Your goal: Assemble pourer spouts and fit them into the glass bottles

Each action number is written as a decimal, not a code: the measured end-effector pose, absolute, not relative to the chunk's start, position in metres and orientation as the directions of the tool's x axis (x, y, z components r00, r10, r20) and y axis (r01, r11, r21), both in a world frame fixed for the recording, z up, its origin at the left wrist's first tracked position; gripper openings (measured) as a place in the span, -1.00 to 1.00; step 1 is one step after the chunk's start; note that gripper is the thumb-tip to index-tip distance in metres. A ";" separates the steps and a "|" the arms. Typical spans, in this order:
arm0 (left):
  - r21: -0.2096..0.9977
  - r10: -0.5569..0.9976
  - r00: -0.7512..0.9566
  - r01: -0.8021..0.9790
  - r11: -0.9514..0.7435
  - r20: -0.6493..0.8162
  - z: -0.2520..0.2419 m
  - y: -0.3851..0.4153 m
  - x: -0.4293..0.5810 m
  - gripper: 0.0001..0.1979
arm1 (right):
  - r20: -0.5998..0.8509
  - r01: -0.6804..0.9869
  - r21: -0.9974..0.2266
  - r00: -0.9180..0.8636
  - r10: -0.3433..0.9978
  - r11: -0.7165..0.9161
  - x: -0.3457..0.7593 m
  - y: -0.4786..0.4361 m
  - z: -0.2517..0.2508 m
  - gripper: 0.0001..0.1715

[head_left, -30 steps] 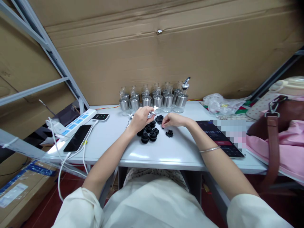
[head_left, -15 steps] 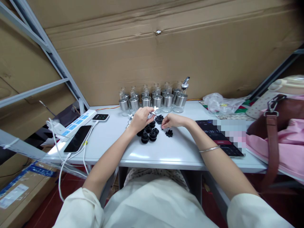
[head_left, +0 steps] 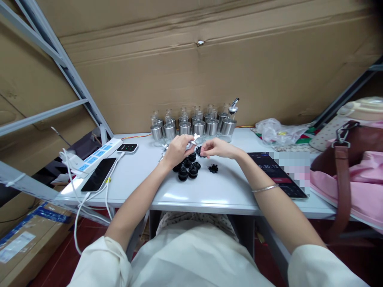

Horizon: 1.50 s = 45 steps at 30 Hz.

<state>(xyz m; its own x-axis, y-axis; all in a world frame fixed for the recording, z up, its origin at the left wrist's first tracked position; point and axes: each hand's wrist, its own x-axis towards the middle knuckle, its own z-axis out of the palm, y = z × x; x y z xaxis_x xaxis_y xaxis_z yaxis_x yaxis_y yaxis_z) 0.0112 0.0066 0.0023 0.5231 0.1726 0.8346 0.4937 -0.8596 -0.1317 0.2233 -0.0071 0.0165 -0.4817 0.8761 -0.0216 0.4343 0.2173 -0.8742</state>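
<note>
My left hand (head_left: 176, 149) is closed around a small metal pourer spout (head_left: 194, 139), holding it just above a cluster of black rubber stoppers (head_left: 187, 167) on the white table (head_left: 209, 191). My right hand (head_left: 217, 148) is lifted next to the spout, its fingertips pinched on a small black ring (head_left: 201, 152); the piece is mostly hidden by the fingers. A loose black ring (head_left: 213, 168) lies on the table below the right hand. Behind the hands stands a row of glass bottles with steel collars (head_left: 193, 125), one topped with a pourer (head_left: 233, 106).
A power strip (head_left: 95, 153), a dark phone (head_left: 98, 174) with white cables and a small black device (head_left: 127, 148) lie at left. A tablet (head_left: 277, 173) lies at right, beside a pink bag with brown strap (head_left: 347, 175) and a plastic bag (head_left: 273, 129). Cardboard forms the back wall.
My right hand has lifted from the table beside the loose black ring and moved left toward the spout in my left hand. The left hand has hardly moved.
</note>
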 end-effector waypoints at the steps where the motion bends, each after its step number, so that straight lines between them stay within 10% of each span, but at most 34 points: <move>1: -0.135 0.167 0.520 0.493 -0.860 0.837 0.002 0.006 0.011 -0.91 | 0.029 0.368 -0.903 -0.459 0.888 0.220 0.223 -0.008 0.018 -0.73; 12: -0.155 0.169 0.545 0.499 -0.852 0.821 0.001 0.006 0.013 -0.90 | 0.195 -0.283 -0.953 -0.281 0.940 0.113 0.211 -0.010 0.017 -0.60; 45: -0.112 0.219 0.581 0.479 -0.871 0.784 -0.005 0.005 0.012 -0.89 | 0.156 -0.351 -0.935 -0.508 0.847 -0.039 0.199 -0.016 0.009 -0.67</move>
